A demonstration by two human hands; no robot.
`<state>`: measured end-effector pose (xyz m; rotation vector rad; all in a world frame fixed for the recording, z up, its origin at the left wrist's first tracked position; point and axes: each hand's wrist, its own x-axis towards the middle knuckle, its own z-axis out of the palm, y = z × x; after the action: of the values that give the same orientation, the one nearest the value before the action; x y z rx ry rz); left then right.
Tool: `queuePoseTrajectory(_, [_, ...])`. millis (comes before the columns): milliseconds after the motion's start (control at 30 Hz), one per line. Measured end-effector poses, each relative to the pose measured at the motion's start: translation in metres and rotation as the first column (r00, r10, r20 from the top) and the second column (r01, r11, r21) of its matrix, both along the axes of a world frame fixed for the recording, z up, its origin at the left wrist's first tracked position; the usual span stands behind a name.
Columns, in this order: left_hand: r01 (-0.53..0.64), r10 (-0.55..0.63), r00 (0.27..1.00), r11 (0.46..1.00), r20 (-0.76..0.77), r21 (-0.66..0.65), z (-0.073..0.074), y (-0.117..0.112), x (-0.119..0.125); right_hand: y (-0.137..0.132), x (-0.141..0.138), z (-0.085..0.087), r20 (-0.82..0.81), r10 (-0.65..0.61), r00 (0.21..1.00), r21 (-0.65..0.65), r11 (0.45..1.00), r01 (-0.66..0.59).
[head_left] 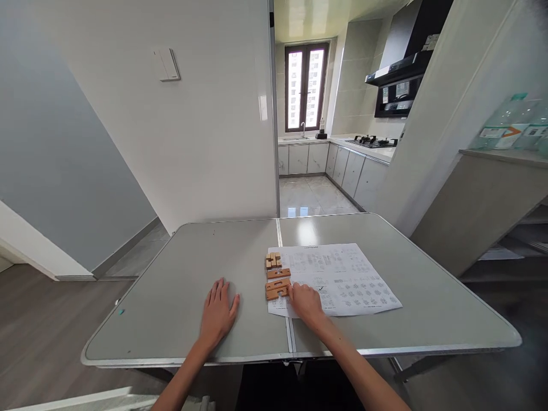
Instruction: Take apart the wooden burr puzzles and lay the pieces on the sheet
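Note:
Several small wooden blocks (pixel 277 276) lie in a row along the left edge of a printed paper sheet (pixel 342 277) on a grey folding table (pixel 171 297). My right hand (pixel 305 302) rests on the sheet with its fingers curled against the nearest block (pixel 277 293), touching it. My left hand (pixel 218 313) lies flat on the bare tabletop, fingers spread, holding nothing, a little to the left of the blocks.
A seam (pixel 285 285) runs down the table's middle. Behind the table a white wall (pixel 192 114) stands, and an open doorway leads to a kitchen (pixel 325 154). A counter with plastic bottles (pixel 509 128) is at the right.

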<state>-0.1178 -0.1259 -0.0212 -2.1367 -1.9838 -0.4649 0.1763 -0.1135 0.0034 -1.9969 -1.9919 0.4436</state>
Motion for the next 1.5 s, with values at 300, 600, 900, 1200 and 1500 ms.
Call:
queuePoseTrajectory(300, [-0.01, 0.01, 1.0, 1.0, -0.006, -0.008, 0.002, 0.001, 0.001, -0.025, 0.021, -0.008, -0.167, 0.032, 0.985, 0.119, 0.993, -0.012])
queuePoseTrajectory(600, [-0.005, 0.005, 1.0, 1.0, -0.023, 0.004, -0.001, 0.005, 0.001, -0.051, 0.03, -0.014, -0.614, 0.213, 0.76, 0.24, 0.968, -0.077])
queuePoseTrajectory(900, [0.006, -0.007, 1.0, 1.0, -0.024, -0.025, 0.003, 0.005, 0.002, -0.054, 0.035, -0.012, -0.671, 0.186, 0.718, 0.211, 0.976, -0.056])
queuePoseTrajectory(1200, [0.006, -0.007, 1.0, 1.0, -0.019, -0.025, 0.003, 0.006, 0.002, -0.055, 0.035, -0.011, -0.661, 0.203, 0.723, 0.233, 0.971, -0.06])
queuePoseTrajectory(1500, [-0.003, 0.003, 1.0, 0.999, 0.005, -0.043, 0.006, 0.007, 0.003, -0.054, 0.035, -0.015, -0.603, 0.218, 0.767, 0.229, 0.969, -0.095])
